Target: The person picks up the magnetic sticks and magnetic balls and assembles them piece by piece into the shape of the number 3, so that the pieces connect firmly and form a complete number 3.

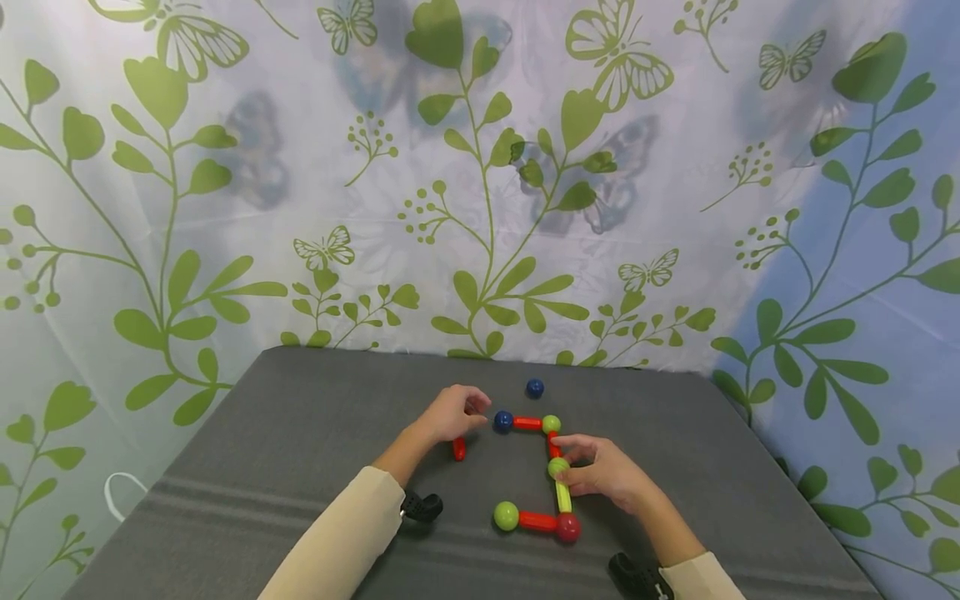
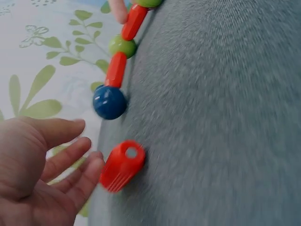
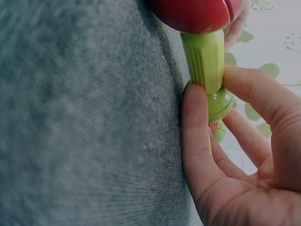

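Observation:
A chain of magnetic balls and sticks lies on the grey table. From a blue ball it runs through a red stick, a green ball, another red stick and a second green ball. A light green stick joins that ball to a red ball; one more red stick ends at a third green ball. My right hand pinches the light green stick near the second green ball. Holding nothing, my left hand hovers beside a loose red stick, fingers loosely bent.
Behind the chain, a separate blue ball lies on the grey table. A curtain with green leaves and butterflies hangs along the back and sides. A white loop shows beside the table's left edge.

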The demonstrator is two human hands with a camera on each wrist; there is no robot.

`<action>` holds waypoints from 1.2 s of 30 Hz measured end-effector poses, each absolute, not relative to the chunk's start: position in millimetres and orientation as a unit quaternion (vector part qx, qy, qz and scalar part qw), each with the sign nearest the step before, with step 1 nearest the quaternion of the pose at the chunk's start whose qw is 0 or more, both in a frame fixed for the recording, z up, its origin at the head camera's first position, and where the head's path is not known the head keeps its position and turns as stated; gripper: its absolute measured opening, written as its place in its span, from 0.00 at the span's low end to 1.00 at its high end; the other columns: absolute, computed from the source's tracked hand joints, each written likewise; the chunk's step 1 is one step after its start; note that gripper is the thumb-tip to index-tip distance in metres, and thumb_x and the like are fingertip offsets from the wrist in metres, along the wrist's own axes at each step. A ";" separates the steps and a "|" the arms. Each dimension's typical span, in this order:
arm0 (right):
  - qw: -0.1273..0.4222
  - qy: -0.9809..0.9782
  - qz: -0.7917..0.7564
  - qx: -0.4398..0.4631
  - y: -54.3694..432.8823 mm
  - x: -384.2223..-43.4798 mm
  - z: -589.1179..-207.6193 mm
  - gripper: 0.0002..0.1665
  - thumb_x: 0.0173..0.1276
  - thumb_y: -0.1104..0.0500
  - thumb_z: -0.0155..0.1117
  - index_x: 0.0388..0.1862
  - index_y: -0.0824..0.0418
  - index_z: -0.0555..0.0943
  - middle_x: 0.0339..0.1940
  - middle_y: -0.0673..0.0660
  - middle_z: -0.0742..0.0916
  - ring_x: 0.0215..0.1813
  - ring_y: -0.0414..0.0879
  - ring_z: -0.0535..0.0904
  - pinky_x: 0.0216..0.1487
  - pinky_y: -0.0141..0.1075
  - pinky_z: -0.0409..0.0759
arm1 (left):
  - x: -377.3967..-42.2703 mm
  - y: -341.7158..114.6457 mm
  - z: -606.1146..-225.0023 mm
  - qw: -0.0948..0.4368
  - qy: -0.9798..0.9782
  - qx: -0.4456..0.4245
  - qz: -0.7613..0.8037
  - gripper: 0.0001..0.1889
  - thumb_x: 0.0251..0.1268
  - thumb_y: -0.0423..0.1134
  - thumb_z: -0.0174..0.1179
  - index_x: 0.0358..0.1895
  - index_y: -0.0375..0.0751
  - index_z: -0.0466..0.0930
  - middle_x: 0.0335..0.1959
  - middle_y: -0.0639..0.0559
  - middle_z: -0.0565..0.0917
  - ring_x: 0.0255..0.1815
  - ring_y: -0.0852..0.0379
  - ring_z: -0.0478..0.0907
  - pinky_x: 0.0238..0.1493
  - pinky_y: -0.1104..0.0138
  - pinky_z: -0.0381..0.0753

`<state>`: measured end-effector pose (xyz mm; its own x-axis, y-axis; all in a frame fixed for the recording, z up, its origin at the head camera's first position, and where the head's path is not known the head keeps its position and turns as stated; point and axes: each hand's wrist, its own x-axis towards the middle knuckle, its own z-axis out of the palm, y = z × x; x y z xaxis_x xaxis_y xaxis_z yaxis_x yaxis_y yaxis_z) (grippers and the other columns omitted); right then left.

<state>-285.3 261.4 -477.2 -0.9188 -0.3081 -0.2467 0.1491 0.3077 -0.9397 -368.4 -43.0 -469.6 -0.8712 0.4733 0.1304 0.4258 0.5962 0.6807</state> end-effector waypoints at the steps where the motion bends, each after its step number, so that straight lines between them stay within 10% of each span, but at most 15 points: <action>1: 0.195 0.785 -0.586 -0.050 261.4 -284.8 -476.6 0.41 0.61 0.64 0.77 0.73 0.67 0.72 0.54 0.66 0.80 0.43 0.49 0.86 0.49 0.48 0.88 | -366.6 -46.4 -468.6 0.031 0.894 0.252 0.368 0.12 0.67 0.32 0.67 0.53 0.35 0.84 0.43 0.48 0.87 0.43 0.56 0.83 0.48 0.60 0.84; 16: 0.193 0.784 -0.589 -0.029 259.8 -280.6 -473.2 0.42 0.62 0.65 0.76 0.74 0.66 0.70 0.56 0.68 0.79 0.44 0.49 0.86 0.47 0.48 0.88 | -351.9 -76.2 -476.8 0.058 0.901 0.257 0.344 0.28 0.54 0.14 0.46 0.48 0.41 0.88 0.47 0.49 0.88 0.50 0.50 0.81 0.58 0.52 0.80; 36: 0.197 0.779 -0.595 -0.031 257.8 -278.8 -473.4 0.43 0.62 0.66 0.76 0.74 0.67 0.70 0.56 0.68 0.79 0.43 0.49 0.86 0.48 0.47 0.88 | -337.3 -86.9 -479.4 0.069 0.894 0.307 0.318 0.11 0.63 0.25 0.68 0.46 0.42 0.87 0.42 0.52 0.83 0.45 0.54 0.80 0.52 0.55 0.82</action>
<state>-278.8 257.8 -473.4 -0.9204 -0.2832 -0.2694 0.1852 0.2911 -0.9386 -337.3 -86.9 -479.4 -0.8014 0.5938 0.0717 0.5058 0.6089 0.6111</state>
